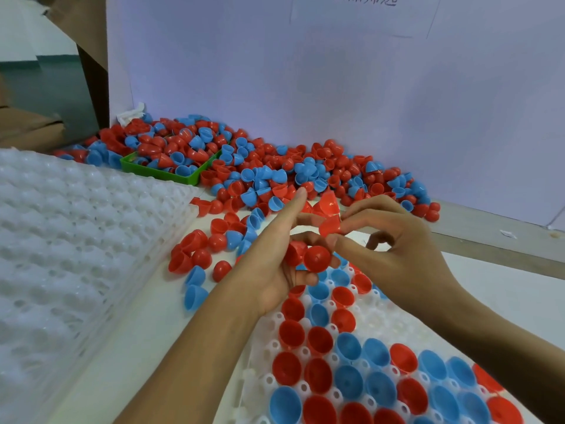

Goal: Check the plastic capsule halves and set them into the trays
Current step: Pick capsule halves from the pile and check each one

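Observation:
My left hand [275, 264] hovers over the far end of the white tray [394, 325] and holds two red capsule halves [316, 258] in its curled fingers, index finger stretched out. My right hand [394, 237] pinches another red half [330, 224] between thumb and fingers, just above the left hand. A further red half [328, 203] shows right behind it; who holds it is unclear. The tray's sockets hold several red and blue halves [348, 384], open side up.
A big heap of loose red and blue halves [275, 166] lies along the white back wall [305, 71]. A green bin [159, 174] full of halves sits at the back left. A stack of white trays [61, 234] stands to the left. Loose halves [198, 258] lie beside it.

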